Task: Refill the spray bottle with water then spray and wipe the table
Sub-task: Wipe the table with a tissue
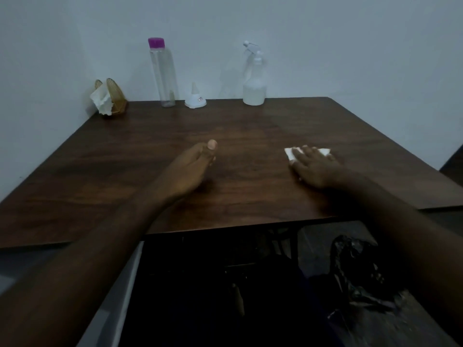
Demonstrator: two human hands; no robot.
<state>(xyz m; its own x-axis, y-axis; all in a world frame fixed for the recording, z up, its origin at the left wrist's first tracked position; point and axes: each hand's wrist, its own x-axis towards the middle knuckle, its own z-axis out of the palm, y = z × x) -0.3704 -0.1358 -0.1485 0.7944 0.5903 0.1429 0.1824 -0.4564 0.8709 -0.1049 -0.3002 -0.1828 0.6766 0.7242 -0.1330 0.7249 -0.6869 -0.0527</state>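
A white spray bottle (253,81) stands upright at the far edge of the dark wooden table (125,159), partly filled. Left of it sit a small white funnel (195,98), upside down, and a tall clear bottle with a pink cap (162,73). My right hand (315,166) lies flat, palm down, on a folded white tissue (290,153) on the table's right half. My left hand (193,169) rests on its side near the middle of the table, fingers loosely curled, thumb up, holding nothing.
A golden napkin holder (114,97) with white tissue stands at the far left corner by the wall. A black plastic bag (358,271) lies on the floor below the table's near edge, to the right. White walls enclose the back and left.
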